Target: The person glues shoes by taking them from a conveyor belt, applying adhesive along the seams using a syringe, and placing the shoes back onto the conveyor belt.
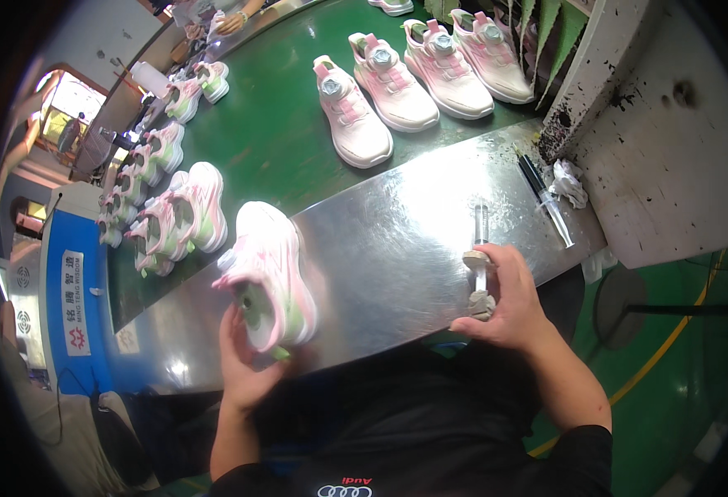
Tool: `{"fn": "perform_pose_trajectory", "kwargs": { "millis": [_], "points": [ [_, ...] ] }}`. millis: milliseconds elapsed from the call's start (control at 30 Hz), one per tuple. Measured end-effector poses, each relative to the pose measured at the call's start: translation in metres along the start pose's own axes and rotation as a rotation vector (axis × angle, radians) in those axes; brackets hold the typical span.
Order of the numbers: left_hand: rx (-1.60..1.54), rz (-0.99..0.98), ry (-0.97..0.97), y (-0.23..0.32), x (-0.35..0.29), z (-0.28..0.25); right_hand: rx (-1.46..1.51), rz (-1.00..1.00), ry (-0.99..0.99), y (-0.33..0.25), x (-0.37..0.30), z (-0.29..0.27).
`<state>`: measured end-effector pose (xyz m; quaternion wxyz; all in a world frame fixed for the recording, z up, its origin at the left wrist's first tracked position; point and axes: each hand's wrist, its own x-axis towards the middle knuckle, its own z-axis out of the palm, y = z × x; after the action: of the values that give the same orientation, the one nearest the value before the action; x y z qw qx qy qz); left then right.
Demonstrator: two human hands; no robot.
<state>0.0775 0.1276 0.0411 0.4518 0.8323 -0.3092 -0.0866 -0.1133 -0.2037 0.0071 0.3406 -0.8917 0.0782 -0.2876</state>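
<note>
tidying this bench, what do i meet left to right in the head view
Blue panel, pink-and-white shoe at the left hand, clear plastic syringe in the right hand, dark-filled plastic syringe, dark round base.

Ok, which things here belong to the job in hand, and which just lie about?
Likely part of the job:
pink-white shoe, at the left hand
wrapped syringe, at the right hand
similar shoes beyond

Seemingly lying by:
dark syringe
crumpled white paper

Left grip point(244, 364) holds 1 pink-and-white shoe point(273, 261); right grip point(510, 306) holds 1 syringe point(481, 276) over the metal bench point(380, 257).
</note>
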Motion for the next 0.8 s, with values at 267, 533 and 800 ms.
{"fn": "perform_pose_trajectory", "kwargs": {
  "millis": [267,533,800],
  "points": [
    [-0.594,-0.320,-0.019,-0.067,0.130,-0.018,0.446,0.317,-0.021,0.001,-0.014,-0.009],
    [-0.547,-0.361,-0.219,-0.065,0.165,-0.008,0.360,0.192,-0.119,-0.023,-0.013,-0.027],
    [-0.954,-0.026,-0.147,0.041,0.126,0.040,0.861,0.292,-0.174,-0.048,0.004,-0.029]
  ]
}}
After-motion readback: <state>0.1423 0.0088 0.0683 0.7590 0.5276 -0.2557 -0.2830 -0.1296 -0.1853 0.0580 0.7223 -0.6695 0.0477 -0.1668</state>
